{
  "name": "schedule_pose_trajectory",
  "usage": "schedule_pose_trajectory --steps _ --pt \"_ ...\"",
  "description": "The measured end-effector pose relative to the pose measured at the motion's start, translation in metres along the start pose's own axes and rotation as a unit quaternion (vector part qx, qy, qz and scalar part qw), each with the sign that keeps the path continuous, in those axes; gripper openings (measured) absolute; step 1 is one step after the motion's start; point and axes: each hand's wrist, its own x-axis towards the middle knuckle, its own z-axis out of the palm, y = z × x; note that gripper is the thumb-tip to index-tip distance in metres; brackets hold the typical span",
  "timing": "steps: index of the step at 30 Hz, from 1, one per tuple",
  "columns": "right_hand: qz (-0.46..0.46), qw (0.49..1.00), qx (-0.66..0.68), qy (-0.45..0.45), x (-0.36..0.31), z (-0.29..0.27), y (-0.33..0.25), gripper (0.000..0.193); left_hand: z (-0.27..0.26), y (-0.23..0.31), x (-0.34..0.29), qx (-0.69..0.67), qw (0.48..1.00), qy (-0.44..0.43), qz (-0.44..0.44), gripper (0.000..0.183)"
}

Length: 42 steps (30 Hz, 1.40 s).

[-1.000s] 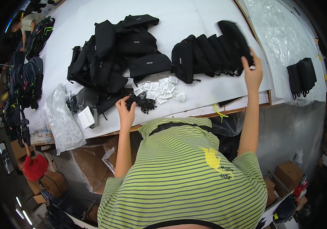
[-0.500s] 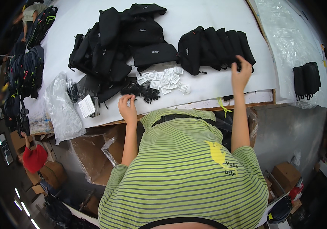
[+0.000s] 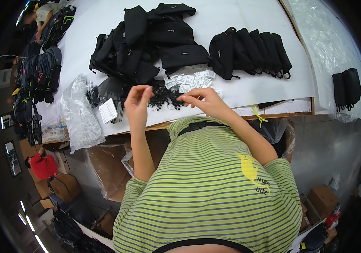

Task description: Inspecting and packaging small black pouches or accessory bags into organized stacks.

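My left hand is raised at the left edge of a pile of thin black cords, thumb and fingertips drawn together; anything between them is too small to make out. From the right, my right hand reaches over the pile's other end, its thumb and forefinger close together in a pinch. What they hold, if anything, does not show. Small white printed tags lie loose just beyond the cords. Farther back is a heap of black fabric pouches. A row of overlapping black pouches lies to the right.
Left of the cords are a stack of white cards and a clear plastic bag. Dark backpacks hang over the table's left side, near another person. More black pouches lie on plastic sheeting at far right.
My right hand has left the pouch row and swung left to the cords. My left hand has risen slightly. The whole view has shifted a little.
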Motion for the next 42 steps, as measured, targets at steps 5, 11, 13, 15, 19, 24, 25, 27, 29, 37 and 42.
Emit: schedule_pose_trajectory --steps 5,11,13,15,19,24,25,27,29,37,42 --pt "-0.070 0.994 0.000 0.086 0.007 0.021 -0.009 0.032 0.023 0.003 -0.014 -0.019 0.980 -0.187 -0.059 0.012" --pt "-0.099 0.980 -0.061 0.164 0.002 0.020 0.005 0.037 0.032 0.000 -0.019 -0.053 0.979 -0.186 -0.067 0.011" --pt "-0.153 0.941 -0.144 0.264 0.002 0.013 0.016 0.036 0.032 -0.001 -0.019 -0.047 0.983 -0.161 -0.076 0.012" --pt "0.034 0.997 0.024 0.069 0.000 -0.001 0.012 0.033 0.034 -0.004 -0.022 -0.041 0.980 -0.175 -0.088 0.013" --pt "0.055 0.990 0.095 0.085 -0.006 0.004 0.006 0.032 0.043 0.001 -0.032 -0.011 0.965 -0.238 -0.107 0.013" --pt "-0.004 0.968 0.201 0.151 -0.004 -0.019 0.003 0.025 0.041 -0.006 -0.036 0.036 0.957 -0.259 -0.129 0.014" --pt "-0.004 0.968 0.201 0.149 -0.004 -0.022 0.002 0.025 0.038 -0.008 -0.037 0.036 0.957 -0.257 -0.129 0.014" --pt "-0.047 0.944 0.274 0.176 -0.003 -0.030 0.002 0.022 0.036 -0.015 -0.039 0.052 0.944 -0.292 -0.144 0.013" --pt "-0.051 0.943 0.281 0.171 -0.006 -0.028 0.002 0.021 0.024 -0.030 -0.032 0.061 0.937 -0.304 -0.159 0.014" --pt "-0.023 0.982 0.152 0.112 -0.031 -0.032 0.006 0.024 -0.171 -0.151 0.052 0.485 0.810 0.298 -0.143 0.110" --pt "-0.011 0.988 0.121 0.094 -0.033 -0.029 0.011 0.021 -0.208 -0.159 0.055 0.449 0.860 0.182 -0.159 0.122"
